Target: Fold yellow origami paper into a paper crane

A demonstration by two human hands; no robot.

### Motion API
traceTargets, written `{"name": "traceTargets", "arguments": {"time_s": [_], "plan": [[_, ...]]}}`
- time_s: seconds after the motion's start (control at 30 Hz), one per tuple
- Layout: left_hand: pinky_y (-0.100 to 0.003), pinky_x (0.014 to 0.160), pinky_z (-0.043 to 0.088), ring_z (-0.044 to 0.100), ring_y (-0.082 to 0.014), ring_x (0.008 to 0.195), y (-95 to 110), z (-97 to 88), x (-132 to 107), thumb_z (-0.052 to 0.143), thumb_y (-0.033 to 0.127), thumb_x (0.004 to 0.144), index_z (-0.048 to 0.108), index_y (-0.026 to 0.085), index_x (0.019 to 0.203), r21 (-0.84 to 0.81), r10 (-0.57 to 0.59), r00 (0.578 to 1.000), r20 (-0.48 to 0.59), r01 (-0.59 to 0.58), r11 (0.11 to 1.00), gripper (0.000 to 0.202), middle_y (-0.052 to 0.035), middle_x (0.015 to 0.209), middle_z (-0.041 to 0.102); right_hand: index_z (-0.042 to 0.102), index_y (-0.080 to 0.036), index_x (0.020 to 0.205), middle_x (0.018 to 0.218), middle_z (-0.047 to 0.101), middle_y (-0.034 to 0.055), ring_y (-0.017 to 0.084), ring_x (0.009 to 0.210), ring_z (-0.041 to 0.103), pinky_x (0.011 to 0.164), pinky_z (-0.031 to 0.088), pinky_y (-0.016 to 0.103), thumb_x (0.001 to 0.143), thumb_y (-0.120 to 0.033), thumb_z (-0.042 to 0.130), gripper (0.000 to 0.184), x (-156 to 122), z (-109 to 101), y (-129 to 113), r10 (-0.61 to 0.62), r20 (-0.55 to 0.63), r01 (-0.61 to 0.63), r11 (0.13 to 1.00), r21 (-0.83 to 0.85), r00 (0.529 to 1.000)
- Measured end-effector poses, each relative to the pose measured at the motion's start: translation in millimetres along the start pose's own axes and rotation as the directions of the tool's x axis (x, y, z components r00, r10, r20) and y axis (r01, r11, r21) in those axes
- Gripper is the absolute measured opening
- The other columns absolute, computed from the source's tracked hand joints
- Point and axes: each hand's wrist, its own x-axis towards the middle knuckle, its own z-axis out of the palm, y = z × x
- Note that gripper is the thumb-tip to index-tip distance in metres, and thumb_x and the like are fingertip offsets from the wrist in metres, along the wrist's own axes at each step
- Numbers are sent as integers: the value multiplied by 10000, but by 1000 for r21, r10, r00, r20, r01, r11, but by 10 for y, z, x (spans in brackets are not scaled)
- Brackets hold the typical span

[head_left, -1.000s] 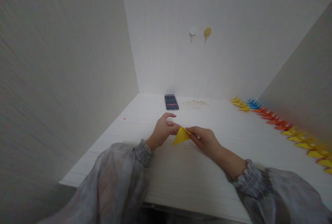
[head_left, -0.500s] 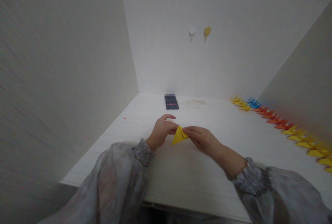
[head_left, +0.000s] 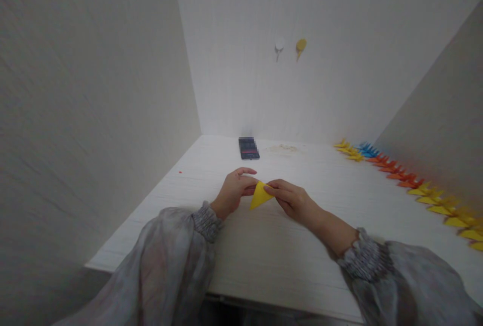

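Observation:
A folded piece of yellow paper (head_left: 260, 197), roughly triangular with one point towards me, is held between my two hands above the white table. My left hand (head_left: 234, 190) pinches its upper left edge between thumb and fingers, while the index finger arches free above. On the other side, my right hand (head_left: 295, 198) is closed on the right corner, its thumb lying on the paper's face. The fingertips behind the paper are partly hidden.
A dark phone (head_left: 249, 148) lies at the back of the white table (head_left: 302, 265). Several folded paper cranes in yellow, blue and orange (head_left: 409, 181) line the right side. Two hooks, one white (head_left: 279, 45) and one yellow (head_left: 301, 46), are on the back wall. A tiny red scrap (head_left: 180, 172) lies at left.
The flap that stood up along the paper's right side now lies flat under my right thumb. Both hands keep nearly the same place.

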Motion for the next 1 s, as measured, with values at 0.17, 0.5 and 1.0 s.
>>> {"name": "traceTargets", "arguments": {"time_s": [0.17, 0.5, 1.0], "plan": [[-238, 575, 473, 583, -106, 595, -34, -31, 11, 643, 159, 589, 490, 127, 890, 8, 27, 999, 47, -28, 1000, 339, -40, 683, 619, 436, -249, 1168, 1033, 538, 83, 143, 954, 521, 762, 481, 287, 820, -100, 339, 391, -10, 13, 15, 12, -1, -12, 1000, 19, 1000], [-248, 551, 483, 585, -120, 581, -53, -66, 28, 688, 191, 546, 499, 138, 884, 95, 126, 992, 13, -127, 987, 391, -15, 643, 626, 480, -212, 1143, 1058, 573, 73, 166, 957, 541, 844, 422, 343, 779, -208, 455, 365, 74, -5, -64, 330, 24, -297, 811, 504, 944], [-231, 529, 476, 572, -102, 537, -76, -28, 18, 681, 205, 558, 475, 148, 815, 133, 165, 983, 74, -174, 976, 335, 3, 612, 622, 646, -151, 679, 601, 616, 5, 106, 533, 525, 496, 403, 218, 678, -333, 561, 201, 165, 158, -41, 710, 147, -635, 493, 594, 688]]}}
